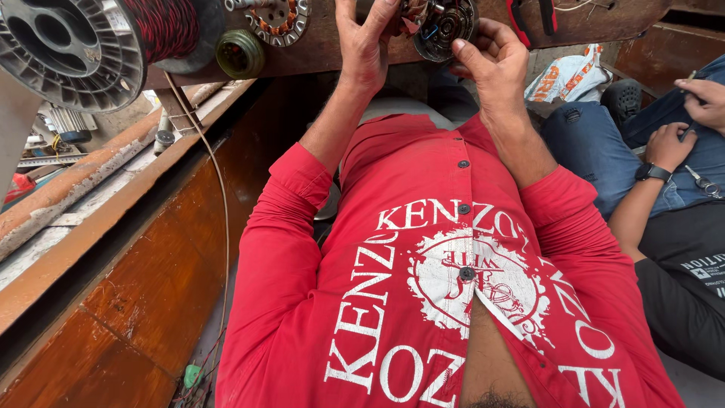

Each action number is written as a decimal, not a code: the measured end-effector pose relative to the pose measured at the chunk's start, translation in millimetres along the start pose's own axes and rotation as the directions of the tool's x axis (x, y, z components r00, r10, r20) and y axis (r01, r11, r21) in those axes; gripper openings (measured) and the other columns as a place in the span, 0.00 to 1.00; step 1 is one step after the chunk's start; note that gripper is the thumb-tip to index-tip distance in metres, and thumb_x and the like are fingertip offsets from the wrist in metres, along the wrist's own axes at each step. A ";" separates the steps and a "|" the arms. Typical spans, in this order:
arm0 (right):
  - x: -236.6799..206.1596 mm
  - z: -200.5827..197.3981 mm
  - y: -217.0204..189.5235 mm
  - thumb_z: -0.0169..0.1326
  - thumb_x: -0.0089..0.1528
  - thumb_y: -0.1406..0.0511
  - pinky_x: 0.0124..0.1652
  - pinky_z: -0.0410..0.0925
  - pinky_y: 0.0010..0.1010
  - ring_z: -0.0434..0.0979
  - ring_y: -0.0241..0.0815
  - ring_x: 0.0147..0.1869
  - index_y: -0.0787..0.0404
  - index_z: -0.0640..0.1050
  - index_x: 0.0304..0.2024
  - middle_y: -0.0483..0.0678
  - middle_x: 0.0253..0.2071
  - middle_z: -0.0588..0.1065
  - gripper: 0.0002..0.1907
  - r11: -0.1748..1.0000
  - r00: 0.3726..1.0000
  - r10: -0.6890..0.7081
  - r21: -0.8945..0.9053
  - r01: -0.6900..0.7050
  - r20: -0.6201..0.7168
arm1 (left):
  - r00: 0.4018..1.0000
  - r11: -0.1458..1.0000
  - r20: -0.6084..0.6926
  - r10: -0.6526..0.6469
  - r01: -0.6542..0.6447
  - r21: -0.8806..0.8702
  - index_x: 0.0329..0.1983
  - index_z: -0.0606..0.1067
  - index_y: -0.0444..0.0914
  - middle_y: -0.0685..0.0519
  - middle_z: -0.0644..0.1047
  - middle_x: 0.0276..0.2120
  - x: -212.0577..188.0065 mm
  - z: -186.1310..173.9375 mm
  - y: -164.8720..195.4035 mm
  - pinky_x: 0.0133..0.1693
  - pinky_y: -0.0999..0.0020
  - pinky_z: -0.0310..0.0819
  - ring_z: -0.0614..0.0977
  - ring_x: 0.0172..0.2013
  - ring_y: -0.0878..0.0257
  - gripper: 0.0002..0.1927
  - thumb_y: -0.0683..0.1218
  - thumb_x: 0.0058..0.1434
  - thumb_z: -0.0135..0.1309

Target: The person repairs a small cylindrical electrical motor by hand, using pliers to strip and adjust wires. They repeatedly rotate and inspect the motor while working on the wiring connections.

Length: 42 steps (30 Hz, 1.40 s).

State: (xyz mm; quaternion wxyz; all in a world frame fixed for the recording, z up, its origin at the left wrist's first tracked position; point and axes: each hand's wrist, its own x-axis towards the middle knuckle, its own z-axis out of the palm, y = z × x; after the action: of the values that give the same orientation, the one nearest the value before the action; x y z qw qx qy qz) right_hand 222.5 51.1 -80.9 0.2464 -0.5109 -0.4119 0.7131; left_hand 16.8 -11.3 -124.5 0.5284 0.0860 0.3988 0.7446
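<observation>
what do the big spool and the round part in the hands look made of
Big spool: grey moulded plastic by its ribbed, matte flange, wound with red-and-dark twisted wire. Round part, between left hand and right hand: dull dark metal, probably, with copper-coloured windings.

Motor repair workshop, worn wooden workbench, spool of red winding wire, bare stator core

a worn wooden workbench above brown wooden panelling, lit by daylight.
</observation>
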 end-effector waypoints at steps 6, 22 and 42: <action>1.0 -0.7 -2.9 0.63 0.66 0.69 0.40 0.80 0.26 0.84 0.37 0.48 0.73 0.71 0.60 0.53 0.49 0.80 0.23 1.000 1.000 -0.009 -0.011 0.010 0.007 | 1.000 0.999 -0.002 -0.026 0.026 -0.046 0.68 0.61 0.40 0.48 0.78 0.43 -1.8 5.6 -0.4 0.44 0.59 0.79 0.83 0.40 0.60 0.32 0.46 0.67 0.64; -0.4 3.2 -6.3 0.63 0.67 0.68 0.41 0.79 0.25 0.84 0.36 0.46 0.73 0.72 0.60 0.53 0.48 0.80 0.23 1.000 1.000 -0.026 -0.014 0.026 0.019 | 1.000 0.999 0.018 -0.023 0.023 0.029 0.69 0.57 0.42 0.46 0.78 0.43 -5.0 -0.8 -6.0 0.40 0.60 0.82 0.85 0.36 0.59 0.35 0.49 0.67 0.64; -5.5 11.3 -15.0 0.63 0.67 0.69 0.39 0.79 0.28 0.84 0.38 0.46 0.71 0.70 0.57 0.53 0.50 0.79 0.21 0.998 1.000 -0.021 0.059 0.020 0.009 | 0.966 0.900 0.078 0.245 -0.257 0.351 0.70 0.58 0.38 0.47 0.74 0.56 -12.8 8.1 -3.6 0.55 0.64 0.80 0.81 0.54 0.59 0.38 0.46 0.66 0.68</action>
State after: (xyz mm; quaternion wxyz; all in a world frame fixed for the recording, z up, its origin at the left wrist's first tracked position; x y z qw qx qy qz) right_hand 212.9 51.1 -63.8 0.2665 -0.4957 -0.3972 0.7249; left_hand 29.3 -17.8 -117.8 0.4099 0.2435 0.5048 0.7196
